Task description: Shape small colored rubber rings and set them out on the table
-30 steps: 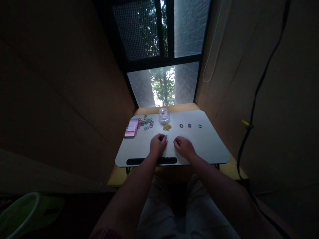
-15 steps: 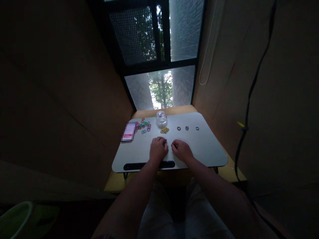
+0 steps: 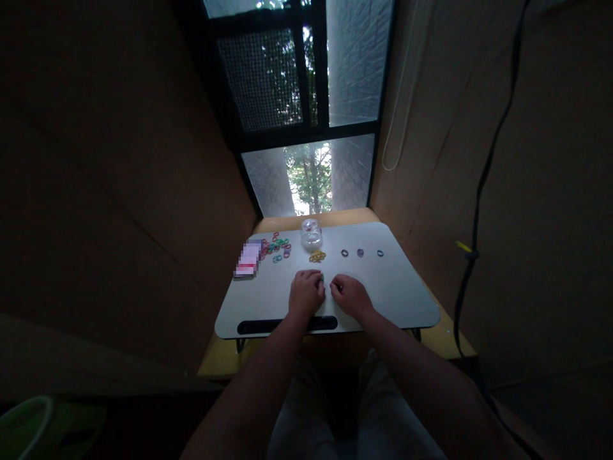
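Observation:
My left hand [image 3: 307,292] rests on the white lap table [image 3: 402,294] with its fingers curled together. A small greenish piece [image 3: 322,278] shows at its fingertips, too small to make out fully. Just to the right, my right hand [image 3: 352,296] is closed in a pinch, and anything inside it is hidden. The hands are a small gap apart. Beyond them lies a pile of yellow rings [image 3: 317,256] that look like hair ties. Three separate dark or bluish rings, a left one [image 3: 345,253], a middle one [image 3: 360,253] and a right one [image 3: 380,253], form a row.
A clear plastic jar [image 3: 311,236] stands behind the yellow pile. Several mixed-colour rings [image 3: 278,244] are scattered at the back left, beside a phone [image 3: 248,259]. A black slot [image 3: 268,326] runs along the table's front edge. A dark cable [image 3: 479,191] hangs at the right.
The view has tilted up slightly, so the table sits lower in the picture. A greenish piece now shows at my left fingertips. Both hands stay in nearly the same place on the table.

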`<action>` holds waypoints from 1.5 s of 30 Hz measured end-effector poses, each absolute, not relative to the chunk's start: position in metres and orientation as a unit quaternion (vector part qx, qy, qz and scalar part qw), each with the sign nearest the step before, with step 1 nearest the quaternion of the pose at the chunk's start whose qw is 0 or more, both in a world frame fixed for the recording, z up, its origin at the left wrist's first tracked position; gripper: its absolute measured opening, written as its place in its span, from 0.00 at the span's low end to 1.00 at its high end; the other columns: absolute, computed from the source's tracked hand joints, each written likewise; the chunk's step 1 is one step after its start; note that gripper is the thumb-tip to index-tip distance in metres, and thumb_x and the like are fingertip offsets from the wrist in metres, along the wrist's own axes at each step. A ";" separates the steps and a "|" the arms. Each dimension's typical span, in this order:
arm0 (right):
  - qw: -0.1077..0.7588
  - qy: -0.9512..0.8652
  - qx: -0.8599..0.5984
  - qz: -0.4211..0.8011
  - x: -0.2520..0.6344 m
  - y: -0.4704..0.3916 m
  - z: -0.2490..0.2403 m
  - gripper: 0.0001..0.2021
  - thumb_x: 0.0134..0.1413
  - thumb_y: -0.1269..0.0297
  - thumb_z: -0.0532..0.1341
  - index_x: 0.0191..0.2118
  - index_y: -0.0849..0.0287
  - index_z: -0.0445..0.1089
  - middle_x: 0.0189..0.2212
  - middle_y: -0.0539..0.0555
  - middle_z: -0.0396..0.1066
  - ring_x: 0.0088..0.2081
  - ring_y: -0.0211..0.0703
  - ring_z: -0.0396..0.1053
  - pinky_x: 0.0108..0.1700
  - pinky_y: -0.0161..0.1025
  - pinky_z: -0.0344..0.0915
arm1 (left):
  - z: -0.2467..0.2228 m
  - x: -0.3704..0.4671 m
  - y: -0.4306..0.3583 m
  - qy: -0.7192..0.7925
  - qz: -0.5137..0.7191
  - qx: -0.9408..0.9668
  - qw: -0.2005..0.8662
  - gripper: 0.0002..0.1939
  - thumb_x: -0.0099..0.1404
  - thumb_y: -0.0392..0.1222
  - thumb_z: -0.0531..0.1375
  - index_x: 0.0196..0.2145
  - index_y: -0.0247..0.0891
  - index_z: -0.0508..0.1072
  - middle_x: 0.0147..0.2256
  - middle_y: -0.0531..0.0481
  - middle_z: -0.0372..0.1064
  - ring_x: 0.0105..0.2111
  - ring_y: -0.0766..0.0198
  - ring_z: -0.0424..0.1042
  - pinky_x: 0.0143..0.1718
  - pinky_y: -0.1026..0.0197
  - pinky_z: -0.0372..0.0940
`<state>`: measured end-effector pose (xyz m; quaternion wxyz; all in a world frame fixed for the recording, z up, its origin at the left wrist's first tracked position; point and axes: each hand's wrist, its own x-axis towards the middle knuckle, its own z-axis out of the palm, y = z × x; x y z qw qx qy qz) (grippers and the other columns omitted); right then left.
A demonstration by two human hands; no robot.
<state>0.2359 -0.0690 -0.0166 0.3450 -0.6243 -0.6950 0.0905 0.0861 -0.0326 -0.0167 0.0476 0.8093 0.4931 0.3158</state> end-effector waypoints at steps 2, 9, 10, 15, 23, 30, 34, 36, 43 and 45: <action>0.342 -0.695 -0.626 0.093 0.236 -0.070 -0.016 0.07 0.55 0.65 0.55 0.28 0.57 0.68 0.26 0.50 0.70 0.28 0.37 0.63 0.32 0.34 0.53 | -0.016 0.086 -0.033 0.490 0.313 0.812 0.053 0.12 0.61 0.37 0.56 0.41 0.41 0.76 0.45 0.47 0.73 0.47 0.57 0.66 0.53 0.52 0.59; 0.334 -0.693 -0.632 0.098 0.235 -0.070 -0.014 0.07 0.55 0.65 0.55 0.29 0.58 0.69 0.26 0.51 0.70 0.28 0.38 0.63 0.32 0.34 0.53 | -0.015 0.086 -0.034 0.489 0.300 0.815 0.083 0.12 0.61 0.36 0.56 0.39 0.41 0.77 0.43 0.47 0.75 0.45 0.59 0.67 0.52 0.52 0.60; 0.334 -0.694 -0.631 0.096 0.236 -0.070 -0.014 0.07 0.55 0.65 0.55 0.29 0.58 0.69 0.26 0.51 0.70 0.28 0.38 0.63 0.32 0.34 0.54 | -0.016 0.086 -0.033 0.488 0.302 0.815 0.086 0.12 0.61 0.36 0.56 0.39 0.41 0.77 0.43 0.47 0.75 0.45 0.59 0.67 0.52 0.53 0.60; 0.336 -0.695 -0.628 0.093 0.236 -0.070 -0.015 0.08 0.55 0.65 0.55 0.28 0.58 0.68 0.25 0.51 0.69 0.28 0.38 0.63 0.32 0.34 0.53 | -0.016 0.086 -0.033 0.482 0.311 0.814 0.093 0.11 0.60 0.35 0.56 0.39 0.40 0.76 0.44 0.47 0.74 0.46 0.60 0.67 0.53 0.53 0.59; 0.332 -0.684 -0.640 0.112 0.238 -0.063 -0.016 0.09 0.55 0.64 0.55 0.29 0.58 0.70 0.24 0.50 0.69 0.27 0.37 0.63 0.30 0.34 0.52 | -0.015 0.082 -0.030 0.565 0.370 0.730 0.108 0.12 0.58 0.36 0.57 0.41 0.37 0.71 0.40 0.45 0.70 0.41 0.61 0.67 0.49 0.56 0.62; 0.313 -0.693 -0.635 0.136 0.256 -0.048 -0.011 0.08 0.55 0.63 0.55 0.30 0.58 0.71 0.24 0.49 0.70 0.26 0.37 0.64 0.30 0.34 0.52 | -0.014 0.035 -0.011 0.603 0.283 0.743 0.065 0.06 0.58 0.37 0.57 0.34 0.38 0.72 0.39 0.45 0.68 0.44 0.58 0.66 0.50 0.55 0.59; 0.296 -0.708 -0.634 0.094 0.254 -0.054 -0.013 0.08 0.55 0.63 0.55 0.30 0.57 0.70 0.24 0.50 0.69 0.26 0.38 0.62 0.30 0.35 0.50 | -0.009 0.012 -0.004 0.637 0.251 0.728 0.025 0.08 0.60 0.42 0.57 0.37 0.39 0.71 0.40 0.44 0.67 0.44 0.56 0.64 0.49 0.55 0.59; 0.277 -0.720 -0.632 0.075 0.251 -0.056 -0.013 0.08 0.55 0.63 0.55 0.30 0.57 0.70 0.25 0.50 0.70 0.27 0.38 0.62 0.30 0.35 0.50 | -0.007 0.010 -0.001 0.641 0.239 0.729 0.005 0.10 0.60 0.44 0.57 0.39 0.39 0.70 0.42 0.43 0.66 0.46 0.54 0.64 0.48 0.54 0.59; 0.238 -0.743 -0.624 0.046 0.248 -0.056 -0.009 0.08 0.55 0.64 0.55 0.29 0.57 0.69 0.27 0.51 0.70 0.29 0.39 0.62 0.32 0.36 0.49 | -0.004 0.020 0.020 0.651 0.213 0.728 -0.020 0.16 0.60 0.45 0.56 0.45 0.39 0.69 0.50 0.40 0.64 0.51 0.51 0.62 0.52 0.52 0.57; 0.231 -0.743 -0.626 0.047 0.247 -0.056 -0.008 0.08 0.55 0.64 0.55 0.29 0.57 0.69 0.27 0.51 0.70 0.29 0.39 0.62 0.32 0.36 0.49 | -0.005 0.020 0.027 0.665 0.220 0.714 -0.026 0.18 0.60 0.46 0.55 0.47 0.38 0.68 0.54 0.39 0.61 0.55 0.50 0.59 0.55 0.51 0.55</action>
